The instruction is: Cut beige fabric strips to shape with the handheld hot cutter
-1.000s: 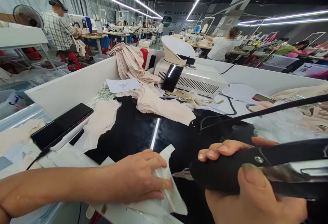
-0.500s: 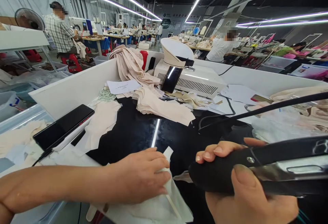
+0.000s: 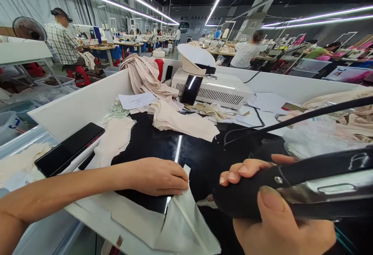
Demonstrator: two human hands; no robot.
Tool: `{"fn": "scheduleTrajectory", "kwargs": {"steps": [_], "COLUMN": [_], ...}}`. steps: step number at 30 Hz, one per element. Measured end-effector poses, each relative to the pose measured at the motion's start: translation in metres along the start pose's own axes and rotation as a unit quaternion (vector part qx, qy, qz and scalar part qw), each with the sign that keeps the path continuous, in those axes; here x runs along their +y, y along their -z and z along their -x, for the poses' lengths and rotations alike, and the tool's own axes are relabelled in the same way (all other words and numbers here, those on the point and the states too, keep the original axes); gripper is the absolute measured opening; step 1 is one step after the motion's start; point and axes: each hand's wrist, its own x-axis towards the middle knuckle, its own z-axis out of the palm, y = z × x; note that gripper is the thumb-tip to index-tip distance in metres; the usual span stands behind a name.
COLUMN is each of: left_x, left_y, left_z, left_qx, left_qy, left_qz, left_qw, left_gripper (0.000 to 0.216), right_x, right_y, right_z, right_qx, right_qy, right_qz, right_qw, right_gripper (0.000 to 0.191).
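Observation:
My left hand is closed, its fingertips pinching the upper edge of a pale, thin fabric piece over the black tabletop. A narrow light strip runs diagonally down that piece, and its lower end reaches the front of the table. Wrapped round a black corded hand tool, my right hand is closed, thumb on its near side. The tool has a long metal part on its side; its exact kind I cannot make out. A small shiny tip shows at its left end, just right of the fabric.
Beige cut pieces lie stacked behind my hands. A phone leans on a white vented box; another dark device lies at left. A black cable crosses the right side. White panels edge the table. Co-workers sit farther off.
My left hand has shifted slightly up and left, its fingers now pinched together at the fabric's top edge, and more of the fabric shows. My right hand with the tool has barely moved.

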Motion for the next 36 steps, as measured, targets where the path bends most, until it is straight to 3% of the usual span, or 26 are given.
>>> {"fn": "scheduleTrajectory", "kwargs": {"steps": [14, 28, 36], "left_x": [0.005, 0.004, 0.004], "left_y": [-0.006, -0.016, -0.014], "left_z": [0.014, 0.012, 0.011], "left_qx": [0.045, 0.01, 0.019], "left_qy": [-0.012, 0.017, 0.017], "left_qz": [-0.013, 0.0, -0.01], "left_qw": [0.999, 1.0, 1.0], "left_gripper": [0.038, 0.04, 0.037], "right_x": [-0.002, 0.002, 0.019], "right_y": [0.006, -0.005, -0.016], "right_z": [0.0, -0.009, -0.013], "right_qx": [-0.007, 0.006, 0.02], "right_qy": [-0.062, -0.081, -0.024], "right_qz": [0.005, 0.027, 0.003], "right_qw": [0.998, 0.996, 1.0], "right_gripper": [0.043, 0.048, 0.045]}}
